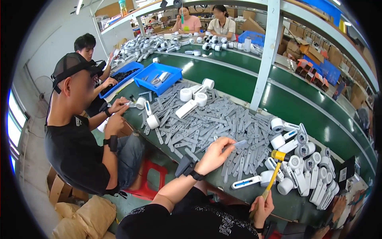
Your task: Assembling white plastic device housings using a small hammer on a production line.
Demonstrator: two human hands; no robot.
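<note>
My left hand (217,154) reaches over the heap of grey plastic strips (211,129), its fingers closed on one flat grey plastic strip (241,144). In my right hand (262,209), low at the front of the bench, is a mallet (273,180) gripped by its yellowish handle. The mallet's yellow and black head points up, away from me. Just left of it, a white handheld unit (246,182) with a round head lies with its long slot facing up. More such white units (296,163) are piled to the right of the mallet.
A co-worker in a black shirt (81,155) sits at my left, hands over the bench. A blue tray (159,77) stands beyond the strips. The green conveyor (211,71) runs behind a white upright post (265,55). Left of me is a red stool (153,181).
</note>
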